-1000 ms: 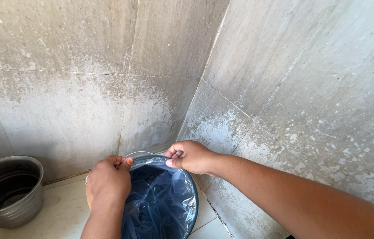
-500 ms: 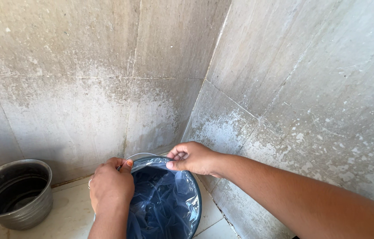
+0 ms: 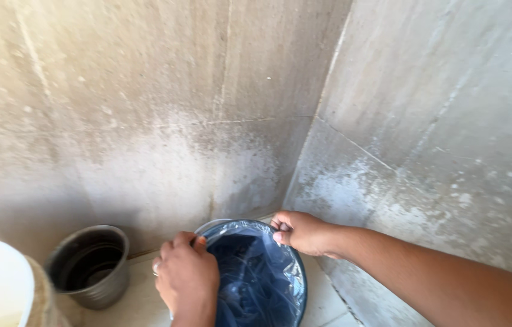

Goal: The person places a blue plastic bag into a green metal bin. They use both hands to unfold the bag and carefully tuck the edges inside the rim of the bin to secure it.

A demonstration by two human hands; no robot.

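In a stained tiled corner [image 3: 304,139], a blue bin [image 3: 295,290] stands on the floor; left hand [image 3: 188,278] and right hand [image 3: 304,233] both pinch its plastic liner [image 3: 256,272] at the rim, beside a metal bucket [image 3: 89,266].

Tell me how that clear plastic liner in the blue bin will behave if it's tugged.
The plastic liner looks thin and crinkled, so it is probably floppy and very light. Its glossy sheen suggests it may slip in the fingers. The left hand and right hand pinch it at the rim of the blue bin; a hard pull might tear it.
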